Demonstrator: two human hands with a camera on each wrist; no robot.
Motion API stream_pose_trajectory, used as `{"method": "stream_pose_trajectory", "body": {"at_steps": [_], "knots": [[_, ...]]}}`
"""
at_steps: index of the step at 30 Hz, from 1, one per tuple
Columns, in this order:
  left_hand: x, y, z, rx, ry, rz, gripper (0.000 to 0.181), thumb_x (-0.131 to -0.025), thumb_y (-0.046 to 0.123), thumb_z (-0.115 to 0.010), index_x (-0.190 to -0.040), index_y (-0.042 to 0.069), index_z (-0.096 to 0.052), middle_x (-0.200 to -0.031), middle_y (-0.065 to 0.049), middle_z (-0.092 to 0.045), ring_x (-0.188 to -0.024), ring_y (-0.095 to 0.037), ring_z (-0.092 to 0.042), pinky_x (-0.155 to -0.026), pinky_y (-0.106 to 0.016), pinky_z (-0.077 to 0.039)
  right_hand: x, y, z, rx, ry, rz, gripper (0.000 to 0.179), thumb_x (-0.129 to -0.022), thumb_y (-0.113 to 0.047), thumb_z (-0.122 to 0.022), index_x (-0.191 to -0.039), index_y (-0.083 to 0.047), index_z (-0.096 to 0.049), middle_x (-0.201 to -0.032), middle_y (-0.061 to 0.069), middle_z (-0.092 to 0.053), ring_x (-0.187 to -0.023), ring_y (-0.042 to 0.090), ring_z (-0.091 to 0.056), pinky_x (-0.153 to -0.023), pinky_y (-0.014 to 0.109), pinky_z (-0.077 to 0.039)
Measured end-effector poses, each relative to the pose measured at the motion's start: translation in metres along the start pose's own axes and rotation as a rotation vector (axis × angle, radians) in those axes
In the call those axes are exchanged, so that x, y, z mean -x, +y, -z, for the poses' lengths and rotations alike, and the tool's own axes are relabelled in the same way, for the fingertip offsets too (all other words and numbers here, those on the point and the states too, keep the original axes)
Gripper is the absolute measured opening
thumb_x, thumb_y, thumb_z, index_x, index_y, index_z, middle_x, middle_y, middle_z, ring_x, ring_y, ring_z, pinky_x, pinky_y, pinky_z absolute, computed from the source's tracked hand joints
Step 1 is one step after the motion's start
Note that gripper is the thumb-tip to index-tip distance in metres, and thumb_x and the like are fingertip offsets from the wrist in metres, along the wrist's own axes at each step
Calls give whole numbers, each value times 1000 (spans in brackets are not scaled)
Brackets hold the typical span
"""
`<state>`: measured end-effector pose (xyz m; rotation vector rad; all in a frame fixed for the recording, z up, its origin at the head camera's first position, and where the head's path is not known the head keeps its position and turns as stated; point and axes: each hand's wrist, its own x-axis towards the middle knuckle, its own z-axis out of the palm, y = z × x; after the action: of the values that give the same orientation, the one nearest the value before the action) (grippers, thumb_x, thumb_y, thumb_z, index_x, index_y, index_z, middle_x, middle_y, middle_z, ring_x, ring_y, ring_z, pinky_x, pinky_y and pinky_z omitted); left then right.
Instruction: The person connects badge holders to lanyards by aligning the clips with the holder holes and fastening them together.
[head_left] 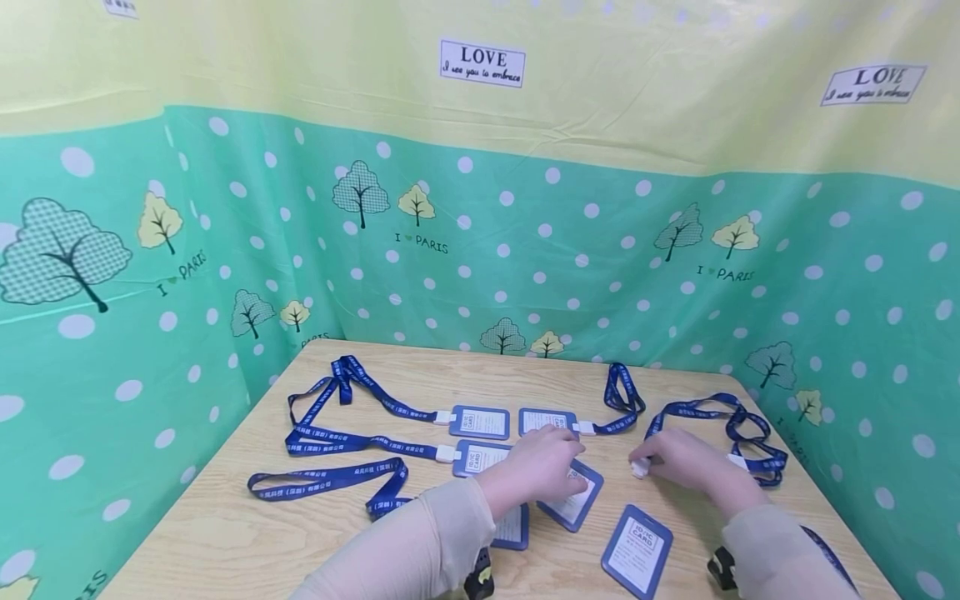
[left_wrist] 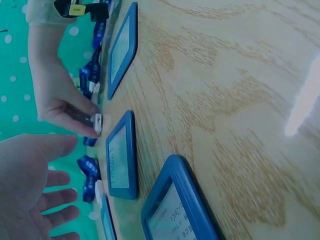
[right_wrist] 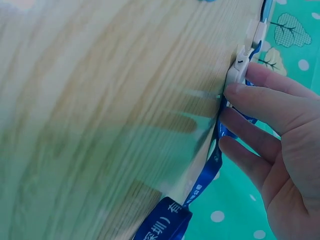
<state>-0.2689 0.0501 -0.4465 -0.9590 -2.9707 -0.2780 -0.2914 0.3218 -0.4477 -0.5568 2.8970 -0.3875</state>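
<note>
My right hand [head_left: 690, 462] pinches the white clip [head_left: 640, 467] of a blue lanyard [head_left: 697, 408] between thumb and fingers. In the right wrist view the lanyard's printed strap [right_wrist: 200, 182] hangs down from that clip [right_wrist: 235, 75]. My left hand [head_left: 536, 471] hovers over the badge holders with fingers spread and nothing held; the left wrist view also shows this hand [left_wrist: 35, 185] empty. Below it lies a blue-framed ID card holder [head_left: 576, 504], partly covered by the hand. Another loose card holder [head_left: 637, 552] lies flat between the two forearms, with no strap attached.
At the back, two card holders [head_left: 480, 422] [head_left: 542, 417] lie with lanyards clipped on. Another clipped holder [head_left: 468, 458] and a lower one [head_left: 513, 529] are partly hidden by my left arm. Lanyards [head_left: 330, 479] spread leftward on the wooden table [head_left: 202, 517]. A patterned curtain [head_left: 600, 275] surrounds the table.
</note>
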Motion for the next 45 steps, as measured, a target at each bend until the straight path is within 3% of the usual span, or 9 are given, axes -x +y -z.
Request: {"method": "stream_pose_trajectory", "body": {"at_steps": [23,35,45], "knots": [[6,-10,1,2,-9,12,57,-93,56,-68,-141,27,-61,-145,7,-56,-134,-16,-49,-112,-39,-41,-9,-28,-9,134,57,39,23,-85,-19,-82,-107,-23,-80,-105,-5,-76,-101,21,-69,-92,47,-56],[6,-16,1,-35,-24,31,57,-93,57,-67,-141,28,-60,-148,6,-53,-135,-18,-49,-112,-40,-41,-23,-37,-15,119,67,5,21,-85,-21,-83,-106,-21,-80,-105,-1,-76,-101,24,-70,-93,47,-56],[10,-15,11,20,-17,60,57,-94,54,-68,-143,27,-60,-148,6,-53,-139,-19,-46,-115,-42,-39,-25,-38,-16,134,80,-5,21,-84,-21,-84,-105,-21,-80,-102,-3,-76,-98,22,-70,-91,45,-57]]}}
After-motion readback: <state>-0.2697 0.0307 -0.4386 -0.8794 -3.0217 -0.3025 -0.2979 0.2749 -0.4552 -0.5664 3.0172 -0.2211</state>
